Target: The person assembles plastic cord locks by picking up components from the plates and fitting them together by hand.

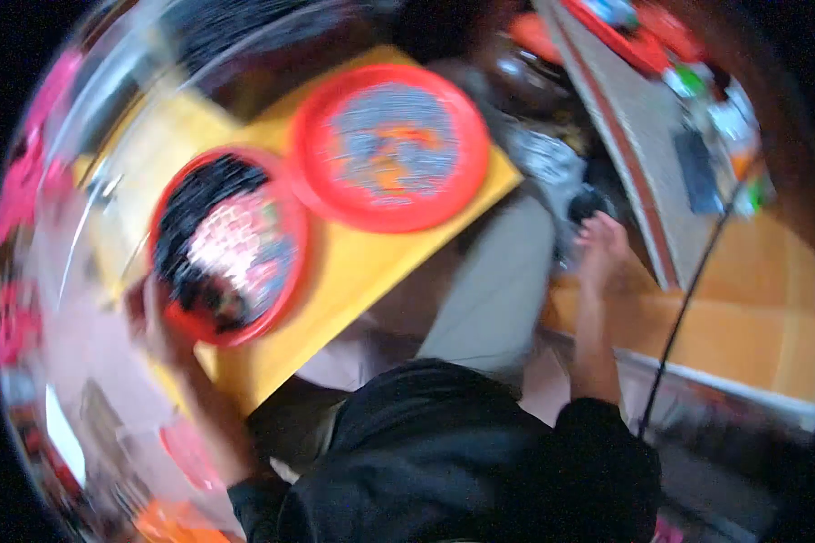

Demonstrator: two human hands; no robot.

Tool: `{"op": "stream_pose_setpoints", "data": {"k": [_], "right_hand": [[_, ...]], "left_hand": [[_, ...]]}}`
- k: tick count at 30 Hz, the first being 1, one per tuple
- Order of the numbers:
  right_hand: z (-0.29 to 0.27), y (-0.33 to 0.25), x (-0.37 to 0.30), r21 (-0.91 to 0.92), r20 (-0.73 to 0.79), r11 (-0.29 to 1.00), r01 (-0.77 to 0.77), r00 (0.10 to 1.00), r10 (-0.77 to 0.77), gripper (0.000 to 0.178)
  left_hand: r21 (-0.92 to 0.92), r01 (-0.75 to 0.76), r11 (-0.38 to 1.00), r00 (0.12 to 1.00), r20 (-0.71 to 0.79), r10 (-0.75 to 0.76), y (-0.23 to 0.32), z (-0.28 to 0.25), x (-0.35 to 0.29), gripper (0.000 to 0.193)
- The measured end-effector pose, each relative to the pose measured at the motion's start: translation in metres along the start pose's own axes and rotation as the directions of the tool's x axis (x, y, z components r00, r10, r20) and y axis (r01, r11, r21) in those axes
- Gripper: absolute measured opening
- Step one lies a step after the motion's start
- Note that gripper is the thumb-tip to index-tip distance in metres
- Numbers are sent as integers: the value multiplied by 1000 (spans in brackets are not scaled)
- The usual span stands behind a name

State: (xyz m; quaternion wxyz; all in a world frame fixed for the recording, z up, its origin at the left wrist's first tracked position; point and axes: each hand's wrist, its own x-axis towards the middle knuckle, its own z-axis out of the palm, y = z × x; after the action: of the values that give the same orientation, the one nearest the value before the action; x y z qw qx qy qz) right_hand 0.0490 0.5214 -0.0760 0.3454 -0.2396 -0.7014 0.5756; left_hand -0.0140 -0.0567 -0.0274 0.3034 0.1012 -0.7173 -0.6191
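Note:
My left hand [165,328] is at the lower left rim of a round red tray [297,226], thumb and fingers against its edge, blurred. In this tray lie black pieces [186,213], a pile of small pale pink pieces [231,240] and some bluish-grey bits. A second red tray [466,185] touches it on the far right, spread with grey, fine-looking pieces and orange ones [394,154]. Off to the right, my right hand [604,246] has curled fingers beside a round black thing [592,204]; whether it holds this is too smeared to tell.
Both trays stand on a yellow table [335,290]. Clear plastic [552,158] lies past my knee [498,290]. At right are a slanted grey board [620,118], an orange-brown surface [743,308], a dark flat object [697,170] and a thin black cord [688,317]. Pink items [36,172] are far left.

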Motion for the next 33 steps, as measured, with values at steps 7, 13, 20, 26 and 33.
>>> {"op": "stream_pose_setpoints", "data": {"k": [7,13,20,26,33], "right_hand": [[131,-133,-83,143,602,916,373,702,-380,12],[249,-179,-139,468,796,691,550,77,-600,12],[349,-156,-178,450,846,545,707,-143,-513,7],[378,-158,-210,354,904,483,801,-160,-396,14],[377,-152,-199,318,905,663,678,-10,-425,9]], "left_hand": [[-140,-56,989,993,-113,40,15,4,7,6],[-261,-47,964,983,-182,-2,9,-16,22,7],[-382,18,924,970,-219,-109,2,-18,26,7],[-403,60,913,974,-176,-142,6,-16,24,7],[-393,45,918,984,-140,-108,10,-11,19,6]]}}
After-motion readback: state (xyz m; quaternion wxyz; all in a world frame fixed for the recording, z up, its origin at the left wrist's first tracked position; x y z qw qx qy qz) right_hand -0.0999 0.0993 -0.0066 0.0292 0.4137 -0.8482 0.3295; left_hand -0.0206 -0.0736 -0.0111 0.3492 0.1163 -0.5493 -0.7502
